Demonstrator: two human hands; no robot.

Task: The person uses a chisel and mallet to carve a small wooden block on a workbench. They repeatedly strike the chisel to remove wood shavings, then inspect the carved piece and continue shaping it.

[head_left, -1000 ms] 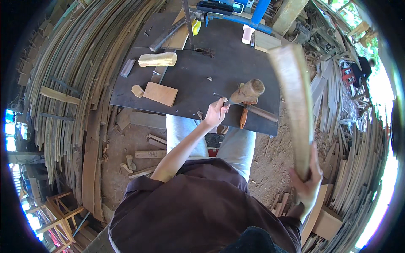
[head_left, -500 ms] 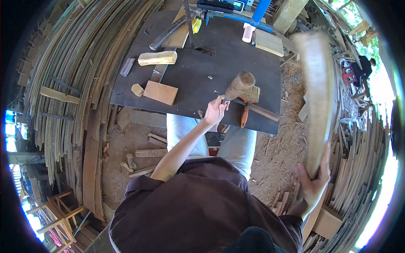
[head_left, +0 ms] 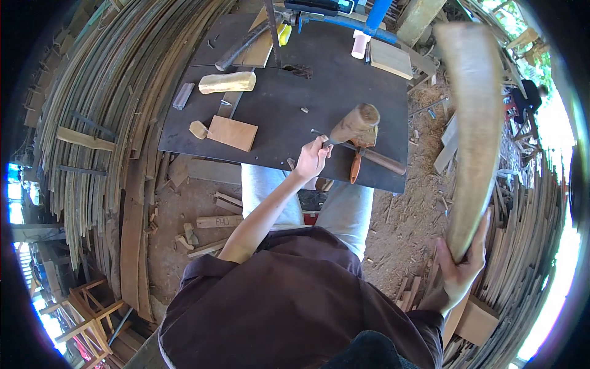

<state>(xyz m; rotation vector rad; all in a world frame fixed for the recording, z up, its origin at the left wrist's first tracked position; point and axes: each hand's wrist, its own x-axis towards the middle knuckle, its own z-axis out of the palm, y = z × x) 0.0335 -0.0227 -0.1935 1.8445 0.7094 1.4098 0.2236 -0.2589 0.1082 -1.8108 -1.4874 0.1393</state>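
At the table's near edge my left hand is closed around the narrow end of a wooden mallet with a thick, rounded head. The head points away to the right, above the table. My right hand, off to the right of the table, grips the lower end of a long, slightly curved piece of wood. That piece stands nearly upright and looks blurred. Beside the mallet lie a brush with an orange handle and a brown rod, both partly covered by the mallet or each other.
The dark table carries a wooden block, a pale wood piece, a hammer, a white-pink bottle and a board. Stacked planks line the left. A person sits far right.
My right hand and the curved wood have shifted slightly right, its upper end rising. My left hand stays almost in place with the mallet.
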